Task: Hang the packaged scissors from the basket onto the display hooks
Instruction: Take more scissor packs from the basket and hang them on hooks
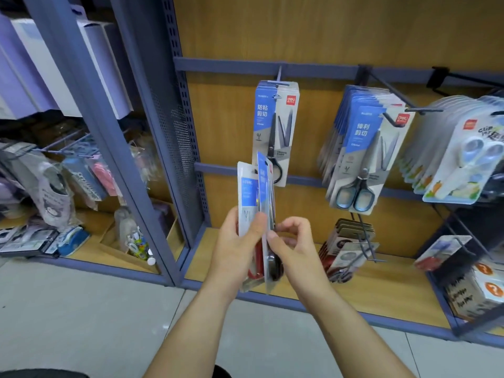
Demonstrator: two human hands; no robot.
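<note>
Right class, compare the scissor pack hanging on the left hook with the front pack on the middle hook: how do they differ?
The left-hook pack holds scissors with black handles; the middle-hook pack holds scissors with blue-lined handles. The left-hook pack hangs nearly straight with few packs behind it; the middle-hook pack tilts and fronts a thicker stack. Both share blue-and-grey cards with a red logo.

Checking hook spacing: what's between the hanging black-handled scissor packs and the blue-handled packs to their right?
Nothing hangs there. Head view shows only bare wood backboard and blue crossbars between the black-handled packs and the blue-handled packs.
</note>
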